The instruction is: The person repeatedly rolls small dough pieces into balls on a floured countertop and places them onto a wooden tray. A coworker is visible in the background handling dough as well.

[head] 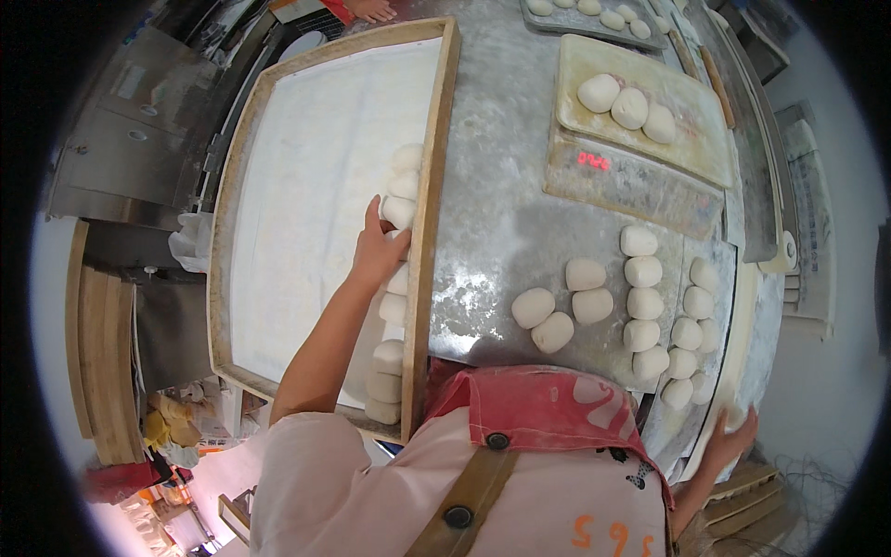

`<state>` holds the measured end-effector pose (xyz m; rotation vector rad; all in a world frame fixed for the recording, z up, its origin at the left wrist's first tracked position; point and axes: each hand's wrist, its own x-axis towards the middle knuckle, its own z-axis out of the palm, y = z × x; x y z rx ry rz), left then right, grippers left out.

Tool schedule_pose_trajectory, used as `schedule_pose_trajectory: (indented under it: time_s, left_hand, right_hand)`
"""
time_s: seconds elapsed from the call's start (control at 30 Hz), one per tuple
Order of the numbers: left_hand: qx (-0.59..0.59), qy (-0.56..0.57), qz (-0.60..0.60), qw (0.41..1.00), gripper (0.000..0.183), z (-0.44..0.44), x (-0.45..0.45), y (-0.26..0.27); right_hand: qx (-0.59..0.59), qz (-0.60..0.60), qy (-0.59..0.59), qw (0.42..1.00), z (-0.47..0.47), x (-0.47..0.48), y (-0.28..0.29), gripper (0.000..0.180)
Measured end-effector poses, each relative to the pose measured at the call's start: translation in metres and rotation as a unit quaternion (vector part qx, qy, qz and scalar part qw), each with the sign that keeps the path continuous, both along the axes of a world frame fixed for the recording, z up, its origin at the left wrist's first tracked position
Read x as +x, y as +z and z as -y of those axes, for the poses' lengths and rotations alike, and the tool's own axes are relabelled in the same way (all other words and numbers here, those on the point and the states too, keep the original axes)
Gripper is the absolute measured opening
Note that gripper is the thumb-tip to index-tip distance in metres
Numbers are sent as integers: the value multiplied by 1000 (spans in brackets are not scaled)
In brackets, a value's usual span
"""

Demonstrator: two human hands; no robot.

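My left hand reaches into a wooden-framed tray lined with white cloth. Its fingers are around a white dough piece in a row along the tray's right side. Part of the neighbouring dough is hidden by the hand. At lower right, my right hand is at the end of a narrow pale belt, its fingers around a blurred dough piece. Between my hands, several dough pieces stand in rows and a loose group on the floured metal table.
A digital scale with a lit red display carries three dough pieces on its pan. Behind it lies a metal tray of dough. Rolling pins rest at the right. Another person's hand is at the top edge.
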<state>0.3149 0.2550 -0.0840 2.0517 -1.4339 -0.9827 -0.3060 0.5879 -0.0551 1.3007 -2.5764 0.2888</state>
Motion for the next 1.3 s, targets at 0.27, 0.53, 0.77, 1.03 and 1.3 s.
schedule_pose_trajectory:
  time_s: [0.27, 0.53, 0.77, 1.03, 1.3]
  left_hand:
    - [92, -73, -76, 990, 98, -12, 10, 24]
    - [-46, -90, -31, 994, 83, 41, 53, 22]
    - [-326, -245, 29, 913, 51, 151, 16, -29]
    - [-74, -173, -158, 969, 33, 110, 9, -10]
    - [-131, 84, -244, 957, 36, 65, 64, 11]
  right_hand:
    - [-20, 391, -361, 847, -104, -31, -19, 72]
    - [125, 154, -210, 957, -80, -42, -29, 50]
    - [109, 120, -126, 979, -33, -71, -54, 46]
    - [55, 139, -1, 989, 34, -77, -47, 68]
    - [-36, 207, 18, 978, 102, -49, -12, 49]
